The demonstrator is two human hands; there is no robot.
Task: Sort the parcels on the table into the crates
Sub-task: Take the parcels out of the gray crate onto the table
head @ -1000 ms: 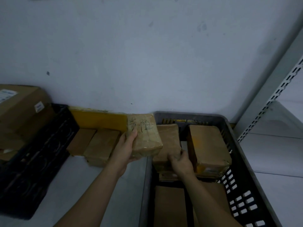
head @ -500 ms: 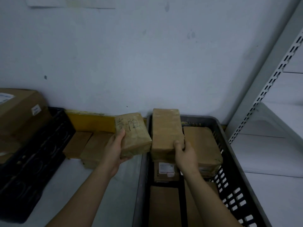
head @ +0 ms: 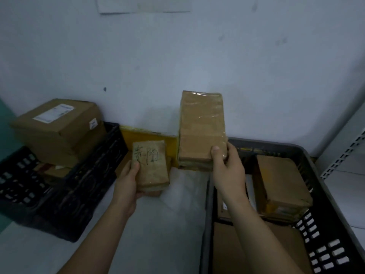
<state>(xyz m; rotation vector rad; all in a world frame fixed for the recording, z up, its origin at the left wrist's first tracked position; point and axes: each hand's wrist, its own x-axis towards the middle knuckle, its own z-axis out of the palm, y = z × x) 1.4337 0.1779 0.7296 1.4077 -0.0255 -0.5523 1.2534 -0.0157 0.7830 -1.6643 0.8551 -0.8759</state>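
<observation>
Here, in the head view, both hands are raised over the middle of the bench (head: 167,224), each with a taped brown parcel. The left hand (head: 128,180) grips the small parcel (head: 151,165) from its left side, thumb curled over the top face next to some handwritten characters and the other fingers underneath; the written face is turned up towards the camera, presumably so that it can be read before a crate is chosen. The right hand (head: 227,167) pinches the long parcel (head: 201,129) at its lower right corner, thumb on the front and fingers behind, holding it upright and clear of everything else, most likely for the same check of its markings, though no writing shows on the face in view.

The black crate (head: 65,194) sits at the bench's left edge with a large cardboard box (head: 57,127) stacked on its contents. The grey crate (head: 335,204) takes up the right side and already has a wrapped parcel (head: 282,184) resting on other packages, with flat cardboard lower down. A few more parcels seem to lie against the yellow strip (head: 146,135) at the back edge, mostly hidden by the left hand, so sorting looks unfinished. Neither held parcel is over a crate yet; both hang between the two.
</observation>
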